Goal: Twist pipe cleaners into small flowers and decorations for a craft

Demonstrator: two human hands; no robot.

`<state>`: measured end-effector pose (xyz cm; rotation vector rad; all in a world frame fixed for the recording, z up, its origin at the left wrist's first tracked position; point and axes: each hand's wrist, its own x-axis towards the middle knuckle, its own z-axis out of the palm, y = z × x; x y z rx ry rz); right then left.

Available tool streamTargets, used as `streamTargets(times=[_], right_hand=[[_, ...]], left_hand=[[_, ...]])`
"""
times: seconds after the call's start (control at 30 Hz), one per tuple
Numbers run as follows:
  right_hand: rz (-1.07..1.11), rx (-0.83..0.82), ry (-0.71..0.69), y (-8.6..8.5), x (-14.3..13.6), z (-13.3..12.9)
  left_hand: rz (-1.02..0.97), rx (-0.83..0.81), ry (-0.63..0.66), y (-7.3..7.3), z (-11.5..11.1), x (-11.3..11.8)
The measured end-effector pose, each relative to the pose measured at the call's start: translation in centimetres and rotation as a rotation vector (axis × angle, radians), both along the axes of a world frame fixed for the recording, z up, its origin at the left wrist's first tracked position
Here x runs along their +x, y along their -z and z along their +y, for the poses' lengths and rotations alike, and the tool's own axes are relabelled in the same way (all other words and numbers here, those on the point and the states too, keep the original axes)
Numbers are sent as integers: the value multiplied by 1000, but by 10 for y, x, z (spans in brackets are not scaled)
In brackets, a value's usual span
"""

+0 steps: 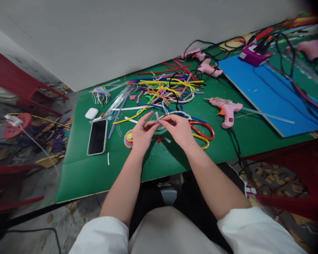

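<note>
My left hand (143, 134) and my right hand (179, 130) meet over the middle of the table. Both pinch a short pale purple piece of pipe cleaner (157, 117) between thumb and finger. Partly behind my left hand is a round, striped, multicoloured disc (127, 139). Scissors (210, 132) with a red and a yellow handle loop show beside my right wrist, their blades hidden. A small red bit (160, 139) lies below the hands. Just beyond the fingers spreads a heap of coloured pipe cleaners (172, 86).
To the left lie a phone (97, 137), a white earbud case (91, 113) and a small jellyfish-like craft (101, 94). A pink glue gun (227, 110) with its cable lies right, near a blue board (272, 102) bearing a purple power socket block (255, 55). More glue guns lie behind.
</note>
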<state>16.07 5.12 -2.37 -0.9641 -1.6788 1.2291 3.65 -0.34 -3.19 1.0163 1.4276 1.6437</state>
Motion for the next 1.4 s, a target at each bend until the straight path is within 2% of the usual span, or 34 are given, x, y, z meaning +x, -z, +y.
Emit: streamTargets(times=[0.2, 0.3, 0.43, 0.57, 0.73, 0.83, 1.07, 1.27, 1.4], right_hand=[[-76, 105, -22, 6, 1, 3], [-88, 125, 4, 8, 1, 3], [39, 11, -7, 7, 0, 3], [153, -121, -23, 7, -1, 5], [139, -122, -17, 10, -1, 8], [163, -110, -15, 12, -2, 8], [266, -169, -35, 13, -3, 6], [215, -147, -67, 9, -1, 6], [128, -86, -128, 3, 1, 4]], left_hand=[[186, -35, -1, 0, -4, 3], [187, -43, 40, 1, -5, 3], [190, -44, 55, 4, -4, 2], [335, -23, 26, 7, -3, 1], [402, 11, -36, 9, -2, 0], [368, -5, -33, 7, -1, -1], [155, -72, 17, 3, -1, -1], [26, -110, 47, 1, 0, 0], [66, -96, 41, 2, 0, -1]])
